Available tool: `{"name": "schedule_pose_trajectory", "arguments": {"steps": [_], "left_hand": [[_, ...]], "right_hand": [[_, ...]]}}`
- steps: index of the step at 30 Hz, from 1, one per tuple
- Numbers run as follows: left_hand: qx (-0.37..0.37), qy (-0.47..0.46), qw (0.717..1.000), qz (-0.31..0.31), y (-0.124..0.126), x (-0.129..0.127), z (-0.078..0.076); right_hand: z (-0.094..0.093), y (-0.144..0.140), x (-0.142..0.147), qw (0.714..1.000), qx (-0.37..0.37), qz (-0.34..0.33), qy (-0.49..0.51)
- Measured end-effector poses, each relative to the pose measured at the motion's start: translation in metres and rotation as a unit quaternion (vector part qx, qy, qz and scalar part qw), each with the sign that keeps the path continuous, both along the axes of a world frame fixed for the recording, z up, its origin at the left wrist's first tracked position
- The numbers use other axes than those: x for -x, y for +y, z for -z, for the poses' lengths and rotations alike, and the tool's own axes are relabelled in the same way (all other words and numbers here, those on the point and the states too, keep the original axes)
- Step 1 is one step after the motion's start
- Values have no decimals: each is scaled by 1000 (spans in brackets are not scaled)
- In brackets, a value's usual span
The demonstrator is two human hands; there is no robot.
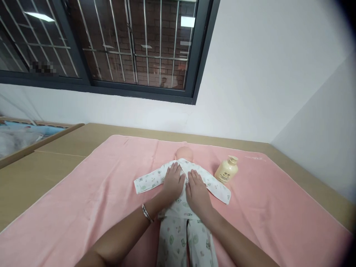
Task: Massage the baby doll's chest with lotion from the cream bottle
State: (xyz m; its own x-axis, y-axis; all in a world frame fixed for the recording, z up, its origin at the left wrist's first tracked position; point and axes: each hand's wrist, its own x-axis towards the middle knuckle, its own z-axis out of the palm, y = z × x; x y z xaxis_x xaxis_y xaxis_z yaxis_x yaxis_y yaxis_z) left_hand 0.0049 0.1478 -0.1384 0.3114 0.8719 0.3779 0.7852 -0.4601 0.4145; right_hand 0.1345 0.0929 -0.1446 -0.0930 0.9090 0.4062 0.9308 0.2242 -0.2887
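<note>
A baby doll lies on its back on a pink sheet, its head toward the wall. It is dressed in a white long-sleeved top with a small print, sleeves spread to both sides, and matching trousers. My left hand lies flat on the left side of the doll's chest, fingers stretched out. Flat on the right side of the chest rests my right hand, its fingers also extended. A silver bracelet circles my left wrist. Neither hand grips anything.
A cream pump bottle leans near the doll's right-hand sleeve. The pink sheet covers much of the wooden tabletop. A barred window is set in the white wall behind. At far left sits a wooden-edged bin with plastic-wrapped items.
</note>
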Motion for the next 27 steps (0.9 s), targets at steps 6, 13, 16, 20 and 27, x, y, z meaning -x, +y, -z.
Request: {"name": "schedule_pose_trajectory", "arguments": {"steps": [6, 13, 16, 20, 27], "left_hand": [[4, -72, 997, -5, 23, 4, 12], [-75, -80, 994, 8, 16, 2, 17], [-101, -96, 990, 5, 14, 1, 16], [-107, -114, 988, 6, 12, 2, 13], [-57, -137, 989, 21, 2, 2, 4]], "right_hand": [[-8, -2, 4, 1000, 3, -12, 20], [-8, 31, -27, 995, 32, -44, 81], [-2, 37, -33, 995, 17, -43, 85], [4, 36, -33, 994, -4, -40, 97], [14, 28, -40, 972, -77, -67, 211]]}}
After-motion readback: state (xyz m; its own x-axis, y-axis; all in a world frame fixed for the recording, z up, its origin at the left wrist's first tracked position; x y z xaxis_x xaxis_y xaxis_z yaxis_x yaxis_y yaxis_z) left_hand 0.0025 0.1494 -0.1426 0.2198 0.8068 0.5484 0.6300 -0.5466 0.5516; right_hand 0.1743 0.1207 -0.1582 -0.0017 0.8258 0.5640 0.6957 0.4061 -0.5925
